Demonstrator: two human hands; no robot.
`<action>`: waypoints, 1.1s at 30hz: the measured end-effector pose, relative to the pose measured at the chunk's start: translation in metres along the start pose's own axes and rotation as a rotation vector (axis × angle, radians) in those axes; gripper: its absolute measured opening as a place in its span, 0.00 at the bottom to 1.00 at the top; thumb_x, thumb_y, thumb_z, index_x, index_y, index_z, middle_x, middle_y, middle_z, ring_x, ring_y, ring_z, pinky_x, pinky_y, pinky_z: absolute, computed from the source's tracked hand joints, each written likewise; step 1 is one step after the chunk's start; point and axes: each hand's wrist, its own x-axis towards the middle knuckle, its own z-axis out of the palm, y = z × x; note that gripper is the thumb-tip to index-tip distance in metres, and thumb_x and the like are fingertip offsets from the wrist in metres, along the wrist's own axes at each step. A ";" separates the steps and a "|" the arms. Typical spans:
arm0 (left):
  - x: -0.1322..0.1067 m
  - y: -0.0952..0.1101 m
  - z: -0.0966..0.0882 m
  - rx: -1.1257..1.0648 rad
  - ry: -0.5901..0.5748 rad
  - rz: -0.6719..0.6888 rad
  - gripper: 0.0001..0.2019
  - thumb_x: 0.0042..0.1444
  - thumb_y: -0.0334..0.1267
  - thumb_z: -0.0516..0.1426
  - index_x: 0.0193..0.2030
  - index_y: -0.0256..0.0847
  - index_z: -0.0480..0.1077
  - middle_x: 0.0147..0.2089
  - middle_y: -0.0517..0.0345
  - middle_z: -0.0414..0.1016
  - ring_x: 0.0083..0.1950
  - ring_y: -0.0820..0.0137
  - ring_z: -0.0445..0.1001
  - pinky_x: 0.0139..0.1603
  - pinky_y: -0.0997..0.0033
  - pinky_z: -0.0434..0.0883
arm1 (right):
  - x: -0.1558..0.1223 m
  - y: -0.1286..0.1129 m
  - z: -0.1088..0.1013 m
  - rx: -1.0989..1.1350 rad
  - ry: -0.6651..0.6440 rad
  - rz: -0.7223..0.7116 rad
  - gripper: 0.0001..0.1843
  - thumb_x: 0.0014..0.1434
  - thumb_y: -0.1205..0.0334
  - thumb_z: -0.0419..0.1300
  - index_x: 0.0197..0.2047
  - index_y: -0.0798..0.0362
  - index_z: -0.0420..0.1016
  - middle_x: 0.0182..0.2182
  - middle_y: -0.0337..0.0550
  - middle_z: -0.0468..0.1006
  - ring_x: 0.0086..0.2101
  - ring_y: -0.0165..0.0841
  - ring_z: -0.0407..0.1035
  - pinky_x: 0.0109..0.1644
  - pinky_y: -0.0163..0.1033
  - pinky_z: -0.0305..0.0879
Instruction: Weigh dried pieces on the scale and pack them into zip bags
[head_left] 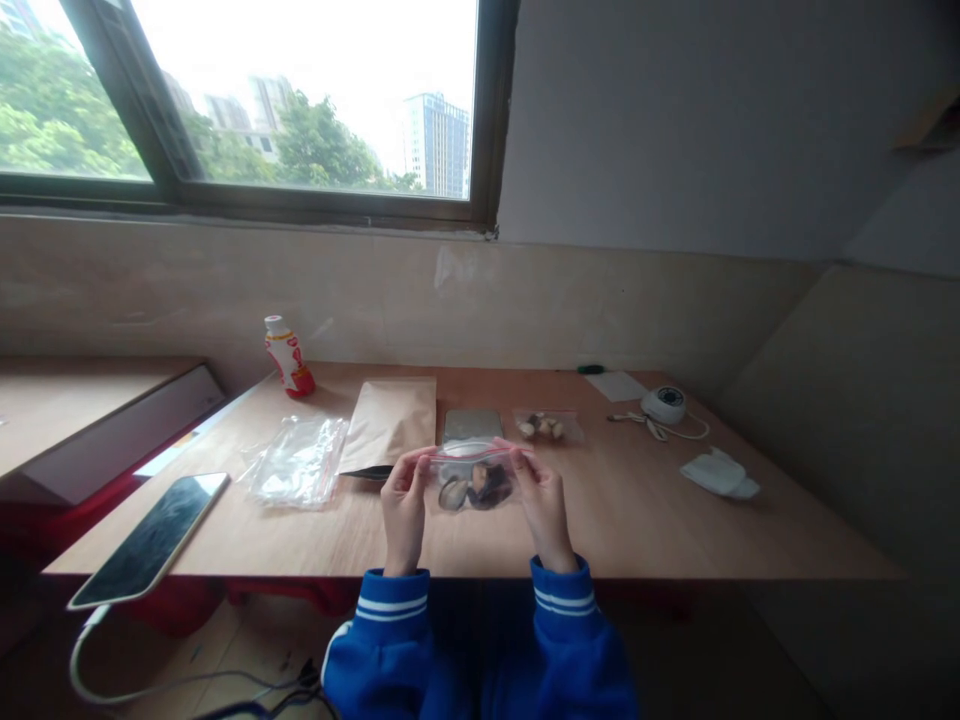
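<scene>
Both my hands hold up a small clear zip bag [474, 480] with dark brown pieces inside, just above the wooden table [645, 520]. My left hand [405, 505] pinches the bag's top left corner at its red zip strip. My right hand [541, 500] pinches the top right corner. Both wrists wear blue sleeves with white stripes. Behind the bag lie a grey flat scale [471, 424] and a brown paper pouch [388, 425].
A stack of clear bags [298, 460] lies left of the pouch, a phone [154, 540] on a cable at the left edge, a red-and-white bottle [287, 357] at the back. Another small bag of nuts [546, 427], a white round device [664, 404] and a white cloth [718, 474] lie right.
</scene>
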 end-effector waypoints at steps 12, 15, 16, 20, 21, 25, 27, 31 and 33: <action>-0.017 0.040 0.014 0.146 0.231 0.170 0.14 0.55 0.50 0.57 0.35 0.41 0.76 0.28 0.61 0.74 0.25 0.75 0.67 0.29 0.75 0.66 | -0.014 -0.023 -0.005 -0.106 0.134 -0.065 0.30 0.62 0.40 0.47 0.45 0.56 0.77 0.33 0.50 0.83 0.36 0.42 0.78 0.45 0.47 0.73; -0.018 0.041 0.011 0.098 0.147 0.111 0.17 0.56 0.52 0.56 0.37 0.40 0.75 0.25 0.62 0.70 0.24 0.75 0.66 0.27 0.75 0.65 | -0.017 -0.023 -0.004 -0.073 0.199 -0.037 0.29 0.61 0.39 0.49 0.40 0.56 0.77 0.30 0.50 0.83 0.32 0.43 0.78 0.37 0.45 0.74; -0.018 0.040 0.011 0.072 0.098 0.079 0.18 0.56 0.53 0.55 0.39 0.40 0.75 0.26 0.61 0.71 0.26 0.73 0.68 0.29 0.74 0.67 | -0.017 -0.023 -0.003 -0.073 0.232 -0.032 0.28 0.60 0.39 0.50 0.38 0.56 0.77 0.29 0.50 0.82 0.31 0.43 0.77 0.35 0.44 0.74; -0.022 0.032 0.008 -0.052 -0.108 -0.038 0.19 0.56 0.53 0.56 0.42 0.39 0.75 0.35 0.55 0.77 0.38 0.67 0.74 0.41 0.69 0.70 | -0.017 -0.022 -0.006 -0.079 0.393 -0.037 0.25 0.58 0.40 0.54 0.30 0.55 0.76 0.27 0.50 0.82 0.29 0.42 0.77 0.33 0.43 0.73; -0.023 0.030 0.008 -0.070 -0.135 -0.053 0.18 0.55 0.52 0.57 0.41 0.39 0.75 0.36 0.55 0.77 0.39 0.67 0.74 0.42 0.69 0.70 | -0.016 -0.021 -0.007 -0.081 0.426 -0.040 0.25 0.58 0.40 0.55 0.29 0.55 0.75 0.27 0.49 0.82 0.29 0.42 0.77 0.33 0.42 0.73; -0.024 0.027 0.011 -0.109 -0.065 -0.043 0.15 0.54 0.50 0.59 0.37 0.39 0.75 0.30 0.59 0.74 0.34 0.71 0.71 0.38 0.72 0.69 | -0.015 -0.014 -0.011 -0.092 0.403 -0.021 0.24 0.58 0.40 0.55 0.29 0.54 0.74 0.27 0.48 0.82 0.30 0.42 0.77 0.34 0.42 0.73; -0.023 0.026 0.014 -0.148 0.031 -0.025 0.14 0.54 0.49 0.59 0.36 0.39 0.74 0.28 0.61 0.72 0.31 0.73 0.69 0.35 0.74 0.67 | -0.016 -0.011 -0.011 -0.079 0.311 -0.017 0.24 0.58 0.40 0.55 0.33 0.54 0.75 0.29 0.48 0.82 0.32 0.42 0.78 0.37 0.43 0.73; -0.019 0.025 0.017 -0.202 0.129 -0.038 0.14 0.52 0.48 0.61 0.37 0.39 0.75 0.28 0.62 0.72 0.30 0.75 0.67 0.33 0.76 0.65 | -0.020 -0.010 -0.010 -0.008 0.177 -0.014 0.24 0.58 0.41 0.56 0.41 0.54 0.75 0.35 0.48 0.83 0.36 0.42 0.78 0.42 0.44 0.74; -0.017 0.024 0.015 -0.194 0.124 -0.055 0.15 0.51 0.48 0.61 0.39 0.39 0.75 0.29 0.62 0.74 0.30 0.75 0.68 0.33 0.75 0.66 | -0.022 -0.011 -0.010 0.007 0.183 -0.012 0.23 0.58 0.42 0.56 0.40 0.54 0.74 0.34 0.49 0.83 0.36 0.42 0.78 0.42 0.45 0.74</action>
